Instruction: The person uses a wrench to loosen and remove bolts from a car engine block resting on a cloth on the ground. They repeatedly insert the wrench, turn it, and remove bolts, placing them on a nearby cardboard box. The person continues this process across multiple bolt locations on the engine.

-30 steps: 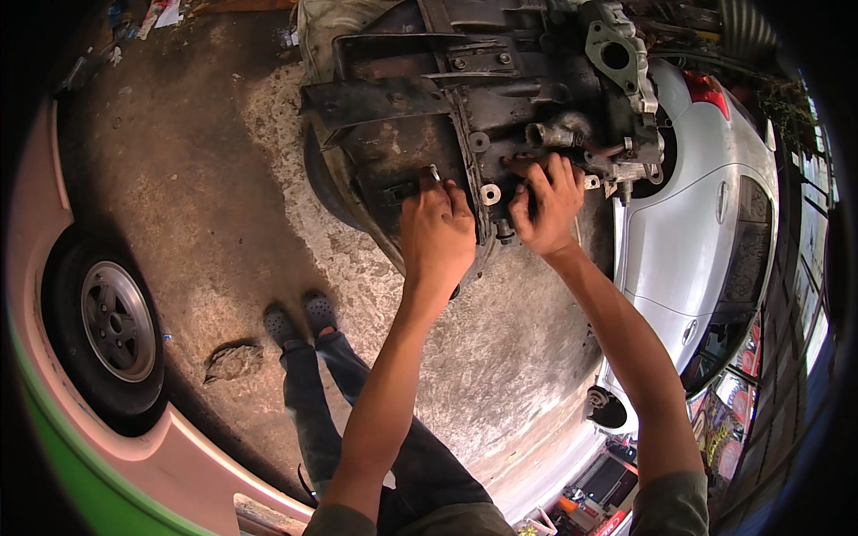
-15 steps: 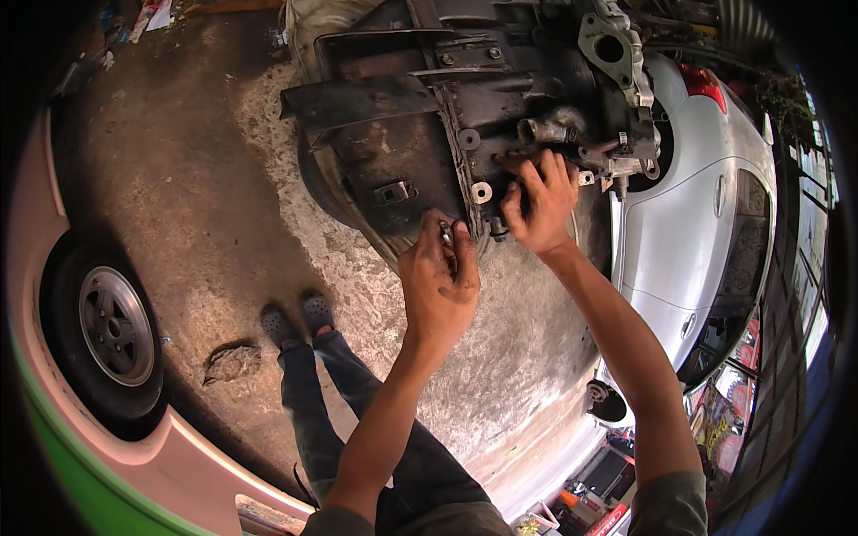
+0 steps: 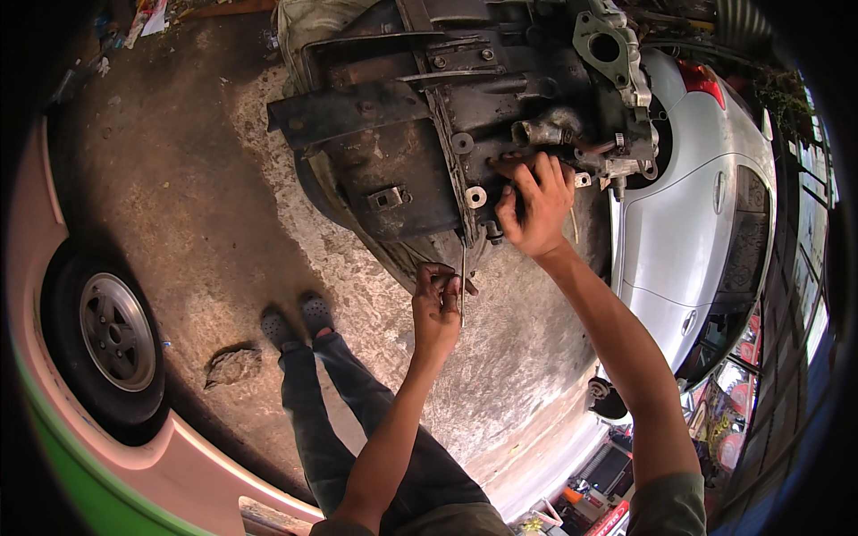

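A large dark, greasy engine and gearbox assembly (image 3: 393, 170) lies in front of me. My left hand (image 3: 436, 313) is closed around a slim metal wrench (image 3: 463, 290), which points up to the assembly's lower edge by the joint flange. Whether its tip sits on a bolt I cannot tell. My right hand (image 3: 541, 210) rests on the engine to the right of the flange, with its fingers bent and spread and the thumb apart; no object shows in it. Close to its thumb a dark bolt-like stub (image 3: 493, 232) sticks out below the flange.
A silver car (image 3: 679, 214) stands on the right and a pink and green vehicle (image 3: 161, 456) with a black tyre (image 3: 103, 339) on the left. The concrete floor (image 3: 206, 205) has a broken hole (image 3: 234, 366). Below the assembly lies pale cloth (image 3: 308, 40).
My left hand has moved down from the assembly's edge, and the wrench now stands out upright from it. The assembly has shifted slightly left in view. My right hand stays on the engine.
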A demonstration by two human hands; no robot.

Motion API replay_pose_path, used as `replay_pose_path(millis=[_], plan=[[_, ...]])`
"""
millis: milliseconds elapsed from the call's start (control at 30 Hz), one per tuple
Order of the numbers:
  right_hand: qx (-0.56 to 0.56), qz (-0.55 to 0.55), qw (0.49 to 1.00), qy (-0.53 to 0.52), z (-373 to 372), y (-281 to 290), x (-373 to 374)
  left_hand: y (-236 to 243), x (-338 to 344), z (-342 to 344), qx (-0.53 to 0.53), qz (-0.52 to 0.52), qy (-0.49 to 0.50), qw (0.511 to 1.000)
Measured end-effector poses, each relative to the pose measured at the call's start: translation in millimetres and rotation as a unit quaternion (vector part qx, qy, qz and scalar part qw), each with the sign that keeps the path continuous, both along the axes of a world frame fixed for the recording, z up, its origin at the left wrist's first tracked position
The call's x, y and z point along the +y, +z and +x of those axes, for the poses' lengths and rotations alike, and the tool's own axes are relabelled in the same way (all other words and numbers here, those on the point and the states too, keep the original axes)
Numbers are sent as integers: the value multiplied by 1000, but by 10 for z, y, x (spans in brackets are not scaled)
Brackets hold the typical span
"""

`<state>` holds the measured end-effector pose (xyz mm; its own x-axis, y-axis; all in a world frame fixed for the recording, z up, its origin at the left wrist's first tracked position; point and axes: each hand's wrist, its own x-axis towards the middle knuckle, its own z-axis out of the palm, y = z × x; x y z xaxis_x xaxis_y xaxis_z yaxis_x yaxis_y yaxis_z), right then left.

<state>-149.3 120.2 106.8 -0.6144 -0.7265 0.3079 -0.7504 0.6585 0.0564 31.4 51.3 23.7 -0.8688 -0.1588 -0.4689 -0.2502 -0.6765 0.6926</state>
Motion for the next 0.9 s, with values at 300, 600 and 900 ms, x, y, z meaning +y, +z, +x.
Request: replay_pose_path(millis=[300, 600, 900], plan=[[6, 1, 1000, 3, -8, -1, 6, -239, -203, -153, 124, 150, -94, 976], [1, -2, 1000, 3, -9, 1, -3, -294, -201, -397, 88, -296, -67, 949], [9, -4, 1000, 5, -14, -30, 20, -572, 45, -387, 104, -454, 40, 884]])
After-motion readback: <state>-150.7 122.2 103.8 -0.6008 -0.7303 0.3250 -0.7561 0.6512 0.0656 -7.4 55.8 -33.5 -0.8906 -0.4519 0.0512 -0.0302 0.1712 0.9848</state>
